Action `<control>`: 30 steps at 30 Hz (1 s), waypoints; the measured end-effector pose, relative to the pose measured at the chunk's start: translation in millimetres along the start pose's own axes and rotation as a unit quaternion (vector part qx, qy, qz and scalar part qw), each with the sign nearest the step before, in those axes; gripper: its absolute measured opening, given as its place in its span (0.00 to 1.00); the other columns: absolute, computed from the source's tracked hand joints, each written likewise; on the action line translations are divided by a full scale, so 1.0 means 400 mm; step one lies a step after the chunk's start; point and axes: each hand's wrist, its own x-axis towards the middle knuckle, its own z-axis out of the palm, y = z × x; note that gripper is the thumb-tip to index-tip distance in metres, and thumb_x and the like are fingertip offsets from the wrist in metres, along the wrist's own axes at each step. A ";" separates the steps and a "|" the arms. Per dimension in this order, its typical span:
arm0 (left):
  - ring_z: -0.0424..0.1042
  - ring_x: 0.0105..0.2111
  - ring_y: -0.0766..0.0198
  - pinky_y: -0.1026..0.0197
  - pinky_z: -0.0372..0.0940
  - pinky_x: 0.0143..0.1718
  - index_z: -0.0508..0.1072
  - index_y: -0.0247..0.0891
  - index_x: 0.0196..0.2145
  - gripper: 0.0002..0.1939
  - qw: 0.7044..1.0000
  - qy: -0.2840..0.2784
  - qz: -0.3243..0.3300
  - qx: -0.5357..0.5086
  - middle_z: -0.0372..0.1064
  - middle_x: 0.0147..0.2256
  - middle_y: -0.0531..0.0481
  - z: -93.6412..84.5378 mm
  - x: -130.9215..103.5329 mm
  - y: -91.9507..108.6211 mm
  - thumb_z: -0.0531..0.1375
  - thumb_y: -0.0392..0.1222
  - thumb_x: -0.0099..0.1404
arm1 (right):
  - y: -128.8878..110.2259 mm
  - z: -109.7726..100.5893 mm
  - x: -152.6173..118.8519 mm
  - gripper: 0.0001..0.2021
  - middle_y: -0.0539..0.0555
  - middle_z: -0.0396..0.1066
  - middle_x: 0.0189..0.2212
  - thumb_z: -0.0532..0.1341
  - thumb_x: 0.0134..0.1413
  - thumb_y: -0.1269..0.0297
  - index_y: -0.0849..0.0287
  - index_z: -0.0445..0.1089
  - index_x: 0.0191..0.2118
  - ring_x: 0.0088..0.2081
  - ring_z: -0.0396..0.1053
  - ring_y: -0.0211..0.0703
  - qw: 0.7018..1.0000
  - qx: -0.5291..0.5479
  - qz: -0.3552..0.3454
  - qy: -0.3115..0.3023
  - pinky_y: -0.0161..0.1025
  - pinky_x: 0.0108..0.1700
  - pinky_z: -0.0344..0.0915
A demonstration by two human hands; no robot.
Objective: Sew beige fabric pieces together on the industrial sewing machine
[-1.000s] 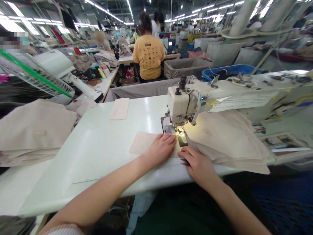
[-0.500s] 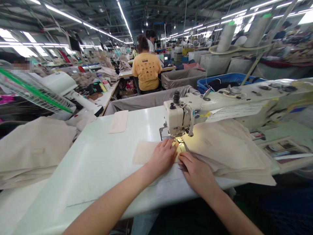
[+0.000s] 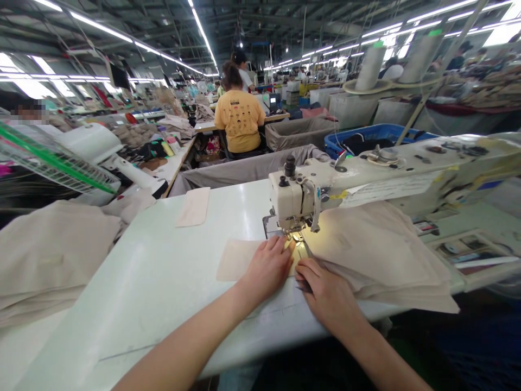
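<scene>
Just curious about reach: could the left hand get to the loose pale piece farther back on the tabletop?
Probably yes: only flat cloth and tabletop separate the left hand, resting on that cloth, from the pale piece.

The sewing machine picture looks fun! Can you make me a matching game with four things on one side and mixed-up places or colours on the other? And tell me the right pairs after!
Things:
1. Left hand
2. Loose cloth piece
3. Large cloth stack
4. Basket

Places or colours:
A. Blue
B. Under the long arm of the sewing machine
C. Resting on the flat cloth by the machine's foot
D. Near the far edge of the table, with no hand on it

Right pairs: 1-C, 2-D, 3-B, 4-A.
</scene>
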 end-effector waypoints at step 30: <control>0.72 0.48 0.52 0.52 0.73 0.49 0.75 0.33 0.40 0.12 0.994 0.005 0.087 -0.062 0.73 0.42 0.41 0.005 -0.018 -0.032 0.53 0.37 0.73 | -0.018 -0.019 0.049 0.16 0.57 0.70 0.59 0.54 0.67 0.70 0.58 0.70 0.56 0.44 0.77 0.45 0.989 -0.061 0.064 -0.115 0.37 0.43 0.73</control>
